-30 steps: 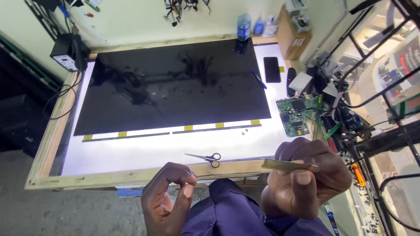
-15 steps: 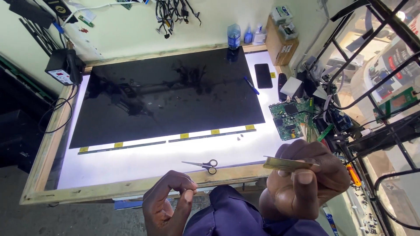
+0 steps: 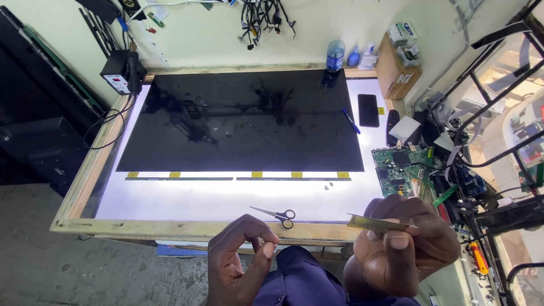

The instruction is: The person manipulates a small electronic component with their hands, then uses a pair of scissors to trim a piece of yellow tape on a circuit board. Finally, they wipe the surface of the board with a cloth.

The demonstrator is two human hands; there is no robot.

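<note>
Hands unchanged from a second ago: my right hand (image 3: 405,249), lower right, pinches shut on a thin gold strip (image 3: 377,224); my left hand (image 3: 241,258), bottom centre, curls empty, fingertips nearly meeting. View only tilted, so work reads as paused; scissors (image 3: 276,214) lie untouched just above.

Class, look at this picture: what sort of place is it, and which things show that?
Probably an electronics repair workshop: a large dark display panel lies on a lit, wooden-framed bench, with a green circuit board and hanging cables nearby.
</note>
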